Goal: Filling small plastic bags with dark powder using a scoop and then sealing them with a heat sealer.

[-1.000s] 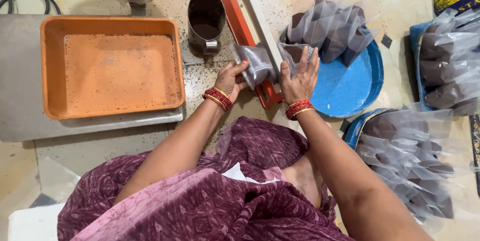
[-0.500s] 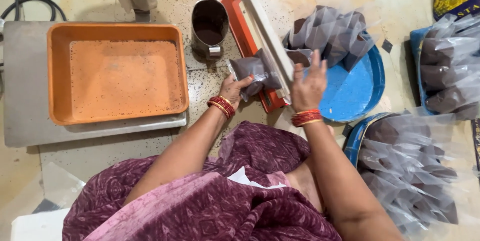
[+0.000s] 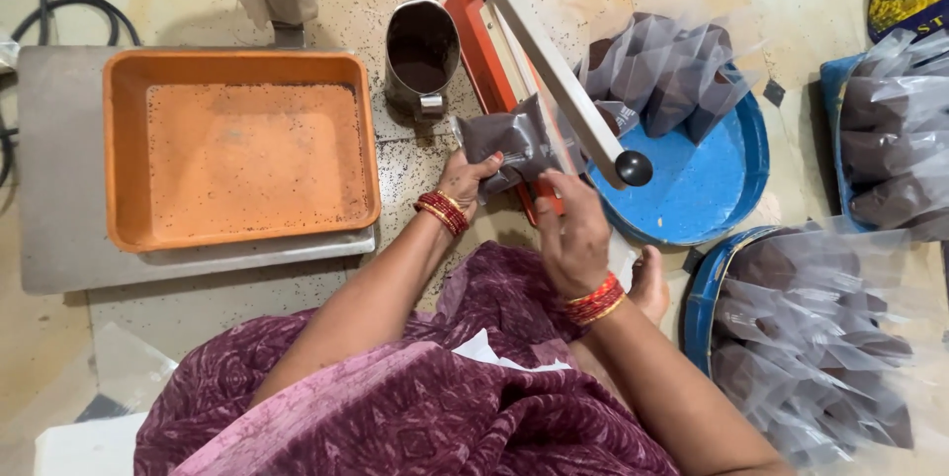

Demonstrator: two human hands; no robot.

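Observation:
My left hand point(image 3: 465, 177) grips a clear plastic pouch of dark brown powder point(image 3: 506, 137) from below, holding it across the red base of a hand-lever heat sealer point(image 3: 474, 36). My right hand point(image 3: 571, 229) pinches the pouch's near right edge, fingers closed on the plastic. The sealer's pale lever arm point(image 3: 554, 71) is raised, its black knob point(image 3: 634, 168) just right of my right hand. Both wrists wear red bangles.
An orange tray point(image 3: 242, 68) sits on a metal scale platform point(image 3: 59, 170) at left. A steel cup of dark powder point(image 3: 421, 51) stands by the sealer. Blue round trays point(image 3: 692, 189) point(image 3: 707, 283) and one at far right point(image 3: 838, 76) hold several filled pouches.
The pouch has shifted left on the sealer. My right hand came off the sealer side and down to the pouch's near edge. The lever is now raised.

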